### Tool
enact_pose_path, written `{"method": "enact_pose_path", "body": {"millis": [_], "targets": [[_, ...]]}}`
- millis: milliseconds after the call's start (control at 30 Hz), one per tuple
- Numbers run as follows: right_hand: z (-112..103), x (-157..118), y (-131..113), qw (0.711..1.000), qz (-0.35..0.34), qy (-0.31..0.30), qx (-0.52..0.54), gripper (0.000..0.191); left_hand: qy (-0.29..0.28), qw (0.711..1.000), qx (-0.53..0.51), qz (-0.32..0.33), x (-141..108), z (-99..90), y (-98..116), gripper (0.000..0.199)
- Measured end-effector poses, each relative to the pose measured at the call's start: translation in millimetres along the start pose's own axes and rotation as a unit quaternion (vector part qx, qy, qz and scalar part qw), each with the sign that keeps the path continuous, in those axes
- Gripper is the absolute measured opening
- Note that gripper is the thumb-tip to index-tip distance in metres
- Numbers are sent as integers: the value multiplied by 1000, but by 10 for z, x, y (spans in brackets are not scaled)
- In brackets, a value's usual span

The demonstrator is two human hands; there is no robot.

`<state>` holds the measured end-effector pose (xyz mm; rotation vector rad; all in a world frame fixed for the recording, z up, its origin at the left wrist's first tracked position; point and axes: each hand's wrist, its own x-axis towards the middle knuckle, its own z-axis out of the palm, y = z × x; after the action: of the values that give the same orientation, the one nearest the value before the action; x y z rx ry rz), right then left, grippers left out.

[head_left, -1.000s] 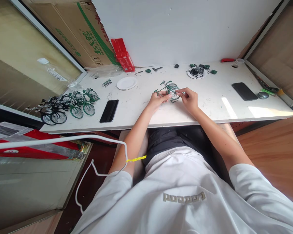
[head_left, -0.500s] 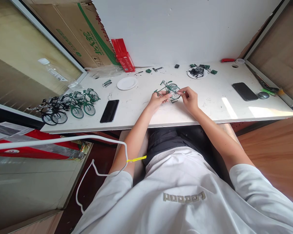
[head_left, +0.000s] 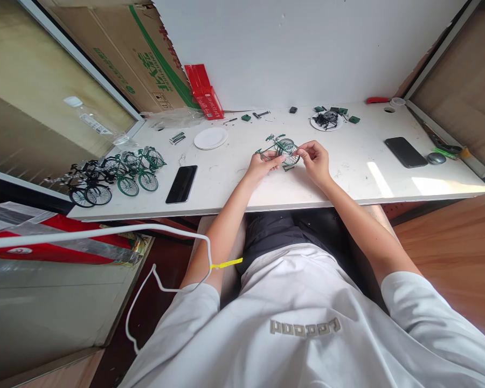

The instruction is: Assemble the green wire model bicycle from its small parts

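Observation:
A small green model bicycle (head_left: 288, 151) is held over the middle of the white table. My left hand (head_left: 263, 164) is closed on its frame from the left, with the thumb near the wheel. At the right edge of the wheel, the thumb and index finger of my right hand (head_left: 315, 158) are pinched together; whether they grip the rim or a tiny part is too small to tell. Just below the wheel lies a small green piece (head_left: 288, 168). Several finished-looking model bicycles, black (head_left: 89, 186) and green (head_left: 137, 170), stand at the table's left end.
A dark phone (head_left: 181, 184) and a white plate (head_left: 210, 138) lie left of my hands. Behind on the right is a plate of black parts (head_left: 326, 120); another phone (head_left: 405, 152) lies further right. A red box (head_left: 209, 99) stands at the back. A white cable (head_left: 173, 229) crosses the lower left.
My right hand has shifted slightly at the wheel, its fingertips now closer to the rim. My left hand and the bicycle have barely moved.

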<state>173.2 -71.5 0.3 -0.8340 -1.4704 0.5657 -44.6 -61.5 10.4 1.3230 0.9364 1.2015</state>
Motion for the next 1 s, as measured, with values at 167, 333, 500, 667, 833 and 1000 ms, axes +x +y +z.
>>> {"method": "enact_pose_path", "body": {"millis": [167, 333, 500, 667, 833, 1000], "targets": [[-1, 12, -32, 1000, 24, -7, 13, 68, 2, 1000, -4, 5, -3, -9, -7, 48], [-3, 18, -39, 1000, 16, -16, 1, 68, 1, 1000, -4, 10, 0, -6, -7, 50], [3, 13, -77, 999, 28, -11, 20, 69, 4, 1000, -3, 10, -2, -4, 1, 52], [1, 5, -51, 1000, 16, -11, 1, 70, 11, 1000, -6, 11, -8, 3, 10, 48], [-33, 15, 56, 998, 2, 11, -57, 66, 12, 1000, -16, 18, -15, 14, 22, 51], [-45, -11, 18, 996, 3, 4, -90, 63, 20, 1000, -9, 19, -19, 27, 47, 54]]}}
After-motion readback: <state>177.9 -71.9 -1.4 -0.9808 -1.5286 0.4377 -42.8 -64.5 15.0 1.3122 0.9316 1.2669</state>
